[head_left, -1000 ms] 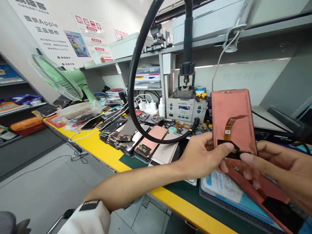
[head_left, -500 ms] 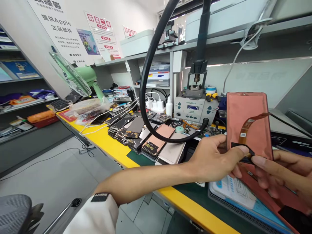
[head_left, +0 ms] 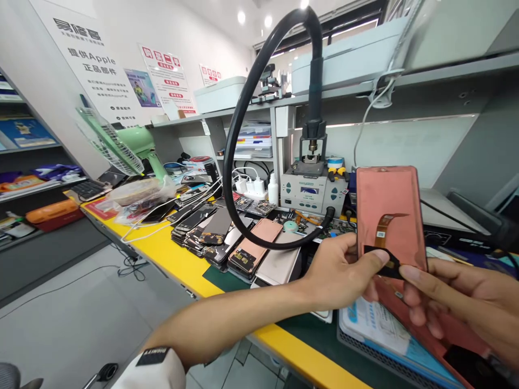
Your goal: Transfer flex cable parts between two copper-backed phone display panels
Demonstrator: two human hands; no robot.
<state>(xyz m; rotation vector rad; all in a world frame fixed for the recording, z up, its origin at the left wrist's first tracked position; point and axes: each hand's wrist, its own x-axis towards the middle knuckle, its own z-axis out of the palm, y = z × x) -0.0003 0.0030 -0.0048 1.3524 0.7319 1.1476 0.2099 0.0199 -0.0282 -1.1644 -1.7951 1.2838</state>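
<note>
left hand [head_left: 338, 273] and right hand [head_left: 458, 302], fingers pinched closed on the black tip [head_left: 389, 265] of one flex cable [head_left: 381, 229] on one phone screen [head_left: 389, 202], sitting lower in view than before.

Head view tipped upward: white ceiling lights [head_left: 241, 17] and the top of the black rubber hose loop [head_left: 305, 11] now in frame; gray mesh chair back [head_left: 6, 375] nearly out at lower left. Pink rectangular phone screen panel [head_left: 389, 216], between left hand [head_left: 344, 273] and right hand [head_left: 458, 302], sits lower, squarer to view than before.
</note>
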